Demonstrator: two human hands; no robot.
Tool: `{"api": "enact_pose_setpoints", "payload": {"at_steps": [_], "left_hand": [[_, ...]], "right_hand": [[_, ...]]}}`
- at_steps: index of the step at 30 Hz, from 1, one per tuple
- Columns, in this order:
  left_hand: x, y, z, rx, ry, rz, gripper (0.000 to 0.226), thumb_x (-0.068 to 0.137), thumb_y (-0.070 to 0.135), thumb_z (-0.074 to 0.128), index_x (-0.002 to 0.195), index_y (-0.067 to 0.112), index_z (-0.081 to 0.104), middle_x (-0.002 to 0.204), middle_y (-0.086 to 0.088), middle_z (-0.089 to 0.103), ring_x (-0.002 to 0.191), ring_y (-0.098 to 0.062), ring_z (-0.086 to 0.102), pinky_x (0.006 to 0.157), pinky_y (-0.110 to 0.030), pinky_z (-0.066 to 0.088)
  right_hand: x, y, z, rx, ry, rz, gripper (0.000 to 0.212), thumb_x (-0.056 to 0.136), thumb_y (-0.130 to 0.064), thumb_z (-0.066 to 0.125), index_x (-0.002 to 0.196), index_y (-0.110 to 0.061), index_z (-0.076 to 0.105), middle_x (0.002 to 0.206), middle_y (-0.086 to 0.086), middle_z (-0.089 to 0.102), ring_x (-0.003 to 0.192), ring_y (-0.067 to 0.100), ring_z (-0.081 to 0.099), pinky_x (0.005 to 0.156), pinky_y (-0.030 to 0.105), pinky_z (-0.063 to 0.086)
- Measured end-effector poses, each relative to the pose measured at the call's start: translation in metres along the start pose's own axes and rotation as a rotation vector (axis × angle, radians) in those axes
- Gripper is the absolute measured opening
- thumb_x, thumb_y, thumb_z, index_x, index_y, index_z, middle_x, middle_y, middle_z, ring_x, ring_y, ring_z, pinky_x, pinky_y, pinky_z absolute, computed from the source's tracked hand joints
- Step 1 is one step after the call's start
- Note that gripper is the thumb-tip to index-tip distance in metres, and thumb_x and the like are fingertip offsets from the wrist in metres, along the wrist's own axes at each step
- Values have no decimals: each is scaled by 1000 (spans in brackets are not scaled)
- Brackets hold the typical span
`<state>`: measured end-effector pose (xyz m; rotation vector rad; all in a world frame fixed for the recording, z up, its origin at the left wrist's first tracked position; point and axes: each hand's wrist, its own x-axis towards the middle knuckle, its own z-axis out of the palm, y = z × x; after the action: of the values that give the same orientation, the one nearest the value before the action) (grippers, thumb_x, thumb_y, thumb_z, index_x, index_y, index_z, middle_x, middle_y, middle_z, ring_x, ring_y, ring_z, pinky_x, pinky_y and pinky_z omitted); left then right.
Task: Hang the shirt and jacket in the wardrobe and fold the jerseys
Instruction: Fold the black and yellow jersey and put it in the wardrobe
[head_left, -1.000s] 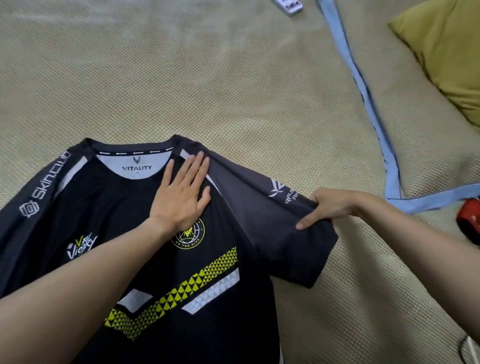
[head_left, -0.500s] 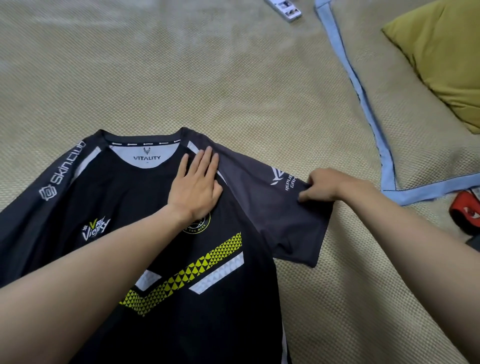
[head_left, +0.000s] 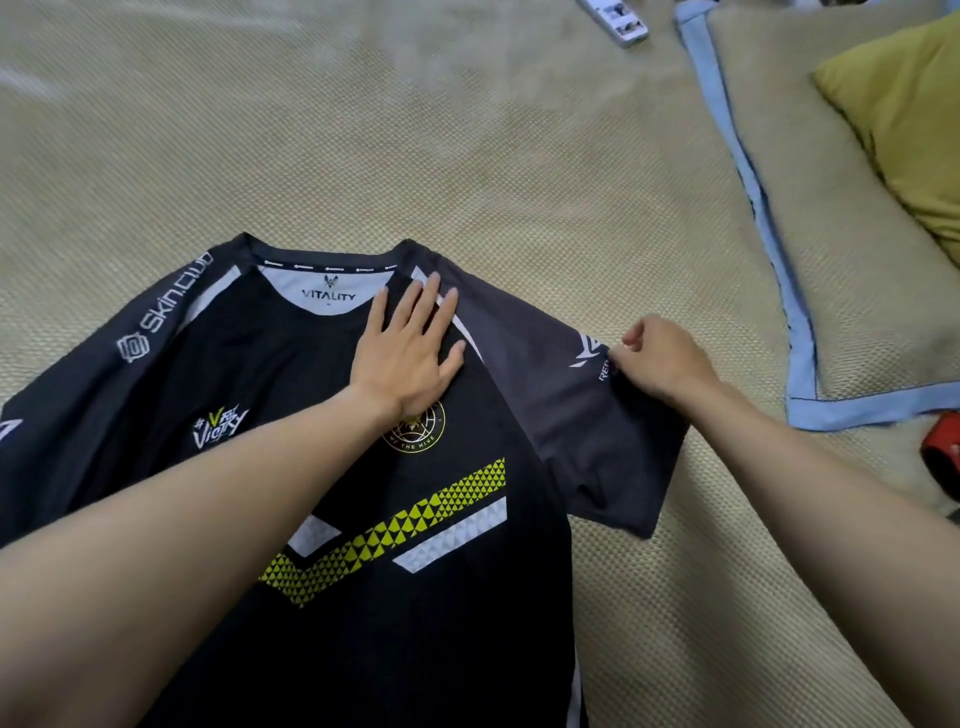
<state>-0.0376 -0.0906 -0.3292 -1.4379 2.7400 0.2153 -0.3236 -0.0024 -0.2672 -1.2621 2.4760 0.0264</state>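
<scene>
The black short-sleeved jersey with yellow chevron print (head_left: 363, 519) lies face-up on the beige woven mat (head_left: 467, 156), left hand (head_left: 410, 353) pressing flat, fingers straight, near its collar, right hand (head_left: 662, 358) pinching its sleeve.

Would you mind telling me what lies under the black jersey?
The black jersey lies front-up on a beige woven mat, which shows all around it. Anything directly beneath is covered by the fabric.

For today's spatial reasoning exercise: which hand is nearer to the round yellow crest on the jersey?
Left. The left hand presses flat just above the crest, its heel touching it; the right hand pinches the sleeve well off to the side.
</scene>
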Motion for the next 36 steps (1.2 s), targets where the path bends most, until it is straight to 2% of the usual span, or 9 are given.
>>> {"api": "enact_pose_setpoints", "payload": {"at_steps": [6, 14, 17, 20, 23, 27, 30, 32, 36], "left_hand": [[35, -14, -14, 34, -84, -5, 70, 100, 58, 7, 161, 25, 2, 169, 3, 1, 156, -17, -1, 124, -51, -7], [-29, -108, -53, -93, 32, -118, 65, 103, 36, 28, 161, 18, 6, 169, 3, 8, 155, -18, 6, 125, -49, 1], [-81, -179, -67, -126, 27, -324, 72, 93, 34, 50, 156, 11, 22, 160, -13, 33, 146, -31, 33, 120, -53, 20], [-123, -237, -84, -321, -153, -574, 81, 68, 59, 64, 135, 16, 50, 127, -14, 65, 113, -35, 63, 98, -48, 49], [-145, -275, -86, -654, -388, -616, 80, 44, 65, 72, 106, 14, 69, 100, -12, 76, 94, -30, 71, 89, -45, 56], [-163, -293, -90, -937, -491, -577, 67, 52, 59, 87, 94, 9, 74, 88, -5, 77, 77, -16, 66, 66, -30, 54], [-164, -296, -100, -1225, -370, -619, 18, 89, 29, 70, 98, 14, 73, 98, -2, 78, 88, -16, 67, 82, -31, 50], [-165, -303, -108, -1296, -297, -612, 13, 90, 26, 68, 101, 20, 72, 105, -1, 76, 93, -17, 67, 88, -34, 48], [-172, -317, -131, -1309, -375, -584, 18, 81, 28, 77, 97, 25, 68, 93, -4, 69, 83, -17, 62, 67, -29, 45]], "right_hand": [[-57, -93, 52, -122, 174, -572, 58, 104, -37, 42, 155, -11, 35, 162, 10, 34, 151, 28, 30, 124, 49, 20], [-73, -102, 100, -110, 62, -338, 74, 102, -64, 17, 163, -25, 1, 171, -5, -4, 158, 20, -3, 125, 57, -3], [-72, -114, 96, -112, 4, -267, 75, 102, -64, 18, 163, -24, -1, 171, -3, -10, 158, 25, -7, 124, 60, -2], [-80, -156, 89, -60, 44, -332, 75, 104, -58, 25, 163, -17, 6, 171, 4, -3, 158, 27, -2, 125, 57, 0], [-103, -222, 91, -16, 59, -586, 71, 104, -50, 35, 162, -13, 15, 171, 7, 9, 157, 27, 9, 127, 52, 8], [-141, -304, 108, 64, -151, -893, 65, 105, -36, 44, 161, -13, 20, 169, 6, 19, 155, 26, 18, 127, 45, 13], [-161, -354, 111, 148, -162, -1056, 67, 97, -15, 51, 159, -12, 26, 166, 7, 27, 150, 25, 31, 120, 45, 29], [-170, -385, 104, 294, -137, -1065, 76, 87, -7, 54, 158, -14, 29, 164, 4, 30, 144, 28, 40, 111, 49, 41], [-166, -441, 85, 358, -307, -1016, 86, 80, -9, 61, 157, -25, 27, 161, -2, 32, 139, 24, 46, 106, 38, 44]]}}
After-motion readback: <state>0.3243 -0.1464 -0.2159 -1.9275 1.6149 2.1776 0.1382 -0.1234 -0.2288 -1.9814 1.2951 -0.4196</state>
